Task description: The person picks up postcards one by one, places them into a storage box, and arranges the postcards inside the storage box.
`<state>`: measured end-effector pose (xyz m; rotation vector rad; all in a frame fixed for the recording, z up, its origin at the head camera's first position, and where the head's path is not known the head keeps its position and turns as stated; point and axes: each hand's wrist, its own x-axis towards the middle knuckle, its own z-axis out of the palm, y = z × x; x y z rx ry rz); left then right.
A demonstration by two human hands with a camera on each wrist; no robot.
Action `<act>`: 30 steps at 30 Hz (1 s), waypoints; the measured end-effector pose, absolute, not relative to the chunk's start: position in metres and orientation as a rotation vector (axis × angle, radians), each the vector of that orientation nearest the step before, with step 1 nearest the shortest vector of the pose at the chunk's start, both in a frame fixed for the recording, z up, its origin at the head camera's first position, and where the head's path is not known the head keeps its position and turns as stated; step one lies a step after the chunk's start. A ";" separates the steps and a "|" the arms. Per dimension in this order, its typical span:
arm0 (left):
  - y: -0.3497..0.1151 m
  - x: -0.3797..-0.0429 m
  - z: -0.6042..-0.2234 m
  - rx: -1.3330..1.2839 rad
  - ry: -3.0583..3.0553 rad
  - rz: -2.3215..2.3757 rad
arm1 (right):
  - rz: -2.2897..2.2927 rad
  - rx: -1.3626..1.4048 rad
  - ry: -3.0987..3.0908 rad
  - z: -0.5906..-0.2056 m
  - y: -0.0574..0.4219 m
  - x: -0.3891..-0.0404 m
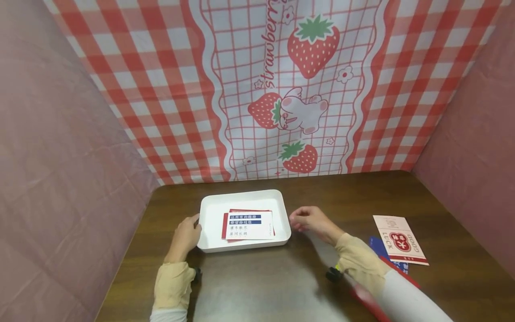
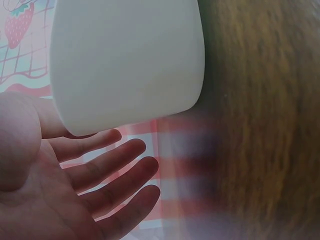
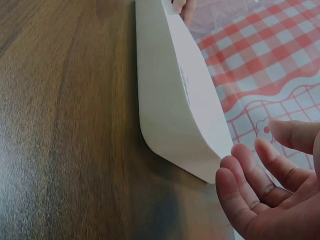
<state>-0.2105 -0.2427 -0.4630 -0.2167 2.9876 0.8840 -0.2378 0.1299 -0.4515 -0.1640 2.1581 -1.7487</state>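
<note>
A white rectangular tray [image 1: 245, 245] sits on the table, with several cards lying stacked in it. The top card [image 1: 261, 226] is white with dark blue bars and Chinese writing, and red edges show beneath it. At the tray's left end is my left hand [image 1: 187, 235]. Its thumb lies at the rim and its fingers [image 2: 125, 155] spread loosely outside the wall, curled round nothing. My right hand [image 1: 311, 220] is beside the tray's right end, palm toward it. Its fingers [image 3: 240, 180] bend loosely near the corner and hold nothing.
Right of my right forearm lies a white "GOOD LUCK" card [image 1: 402, 243] with a red emblem, over a blue card [image 1: 378, 246]. Something red [image 1: 370, 304] shows partly under my right sleeve. A red checked strawberry cloth [image 1: 281, 112] hangs behind the wooden table [image 1: 161, 201].
</note>
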 end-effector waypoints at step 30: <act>-0.244 -0.212 -0.465 -0.225 2.968 0.888 | -1.296 -0.458 2.547 -0.445 0.178 -0.247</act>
